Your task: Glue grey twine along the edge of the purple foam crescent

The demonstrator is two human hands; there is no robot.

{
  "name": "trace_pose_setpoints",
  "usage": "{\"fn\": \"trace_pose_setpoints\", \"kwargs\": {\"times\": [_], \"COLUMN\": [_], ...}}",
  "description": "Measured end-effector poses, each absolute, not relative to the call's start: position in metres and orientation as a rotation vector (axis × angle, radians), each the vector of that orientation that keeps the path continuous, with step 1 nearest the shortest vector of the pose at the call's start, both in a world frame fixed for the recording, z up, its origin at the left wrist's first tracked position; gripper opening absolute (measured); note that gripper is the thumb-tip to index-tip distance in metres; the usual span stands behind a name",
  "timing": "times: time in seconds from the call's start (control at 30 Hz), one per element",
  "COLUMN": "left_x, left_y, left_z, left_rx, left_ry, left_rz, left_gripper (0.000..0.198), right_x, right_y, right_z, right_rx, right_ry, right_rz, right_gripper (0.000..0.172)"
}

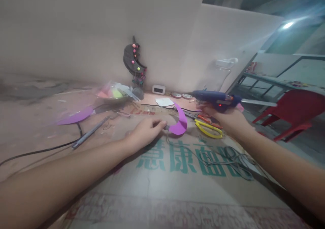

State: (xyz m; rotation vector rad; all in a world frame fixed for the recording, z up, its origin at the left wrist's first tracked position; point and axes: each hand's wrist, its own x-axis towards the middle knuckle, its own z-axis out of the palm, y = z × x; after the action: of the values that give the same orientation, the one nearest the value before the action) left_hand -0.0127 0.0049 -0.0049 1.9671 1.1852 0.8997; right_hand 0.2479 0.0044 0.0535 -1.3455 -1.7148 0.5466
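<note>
My left hand [148, 131] pinches the lower tip of a purple crescent cutout [180, 123], thumb and fingers pressed together. A bit of grey cord is at that tip, and its strand [194, 157] trails to the right in loose loops across the cardboard [162, 188]. My right hand [230, 117] is wrapped round the handle of a blue glue gun [213, 97], raised right of the crescent with its nozzle toward the left. A red light shows on the gun's body, and a pale glue stick [259, 102] juts from its back. Motion blurs this hand a little.
Yellow-handled scissors [209, 130] lie below the glue gun. A dark crescent ornament with pompoms [130, 58] hangs on the wall. Behind are a small white clock [158, 89] and a bowl [111, 98]. A purple piece [76, 116] and grey sticks [90, 134] lie left. A red chair [299, 112] stands right.
</note>
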Motion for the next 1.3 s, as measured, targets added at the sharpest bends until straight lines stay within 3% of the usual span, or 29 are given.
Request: {"fn": "trace_pose_setpoints", "kwargs": {"times": [0.23,0.53,0.87,1.03,1.3], "left_x": [-0.015,-0.015,-0.015,-0.015,-0.015], "left_y": [0.008,0.008,0.007,0.006,0.008], "left_z": [-0.007,-0.006,-0.006,-0.007,-0.006], "left_rx": [2.032,2.037,2.075,2.080,2.081], "left_ry": [1.249,1.226,1.262,1.237,1.225], "left_rz": [0.936,0.901,0.909,0.915,0.917], "left_gripper": [0.035,0.035,0.038,0.037,0.036], "right_x": [0.248,0.232,0.231,0.227,0.223], "right_y": [-0.021,-0.028,-0.030,-0.030,-0.030], "right_z": [0.009,0.017,0.011,0.013,0.017], "right_rx": [-1.455,-1.363,-1.551,-1.519,-1.539], "right_ry": [-1.844,-2.043,-2.050,-2.078,-2.126], "right_rz": [0.548,0.538,0.267,0.353,0.380], "right_gripper": [0.028,0.025,0.025,0.017,0.021]}}
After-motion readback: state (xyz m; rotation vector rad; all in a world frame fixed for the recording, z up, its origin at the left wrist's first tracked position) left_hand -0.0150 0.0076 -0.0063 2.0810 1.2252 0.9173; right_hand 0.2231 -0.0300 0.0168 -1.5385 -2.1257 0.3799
